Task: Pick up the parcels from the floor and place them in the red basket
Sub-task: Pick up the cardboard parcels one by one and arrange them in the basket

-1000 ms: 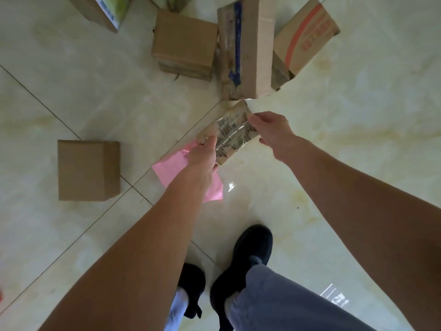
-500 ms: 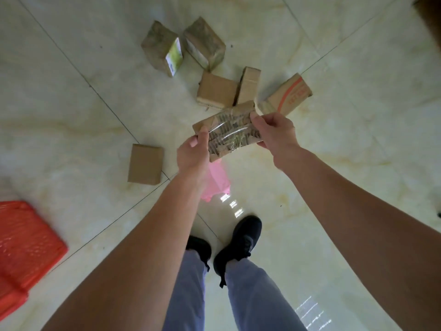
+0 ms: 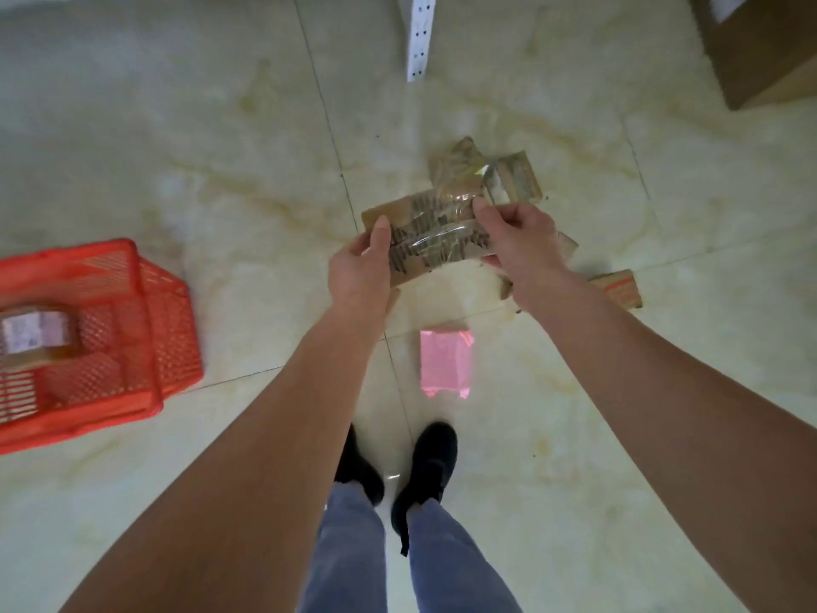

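The red basket [image 3: 101, 329] stands on the tiled floor [image 3: 177, 148] well to the person's left, already holding at least one taped parcel [image 3: 35, 336]; the held parcel [image 3: 426, 236], a flat cardboard piece wrapped in clear tape, is carried above the floor between both hands, well apart from the basket. The left hand [image 3: 360, 267] grips its left end, thumb on top and fingers curled beneath; the right hand [image 3: 519, 241] pinches its right end. Procedure, as a judgement: keep both grips on the short ends; swing the parcel leftward over the basket rim; lower it beside the parcel inside before releasing, since a drop could tip it against the mesh wall. Several loose boxes [image 3: 482, 177] and a pink bag [image 3: 445, 362] lie on the floor awaiting collection. Against the frame half a second earlier: the view has turned left; the basket shows far more fully; the parcel is in the same two-handed grip.
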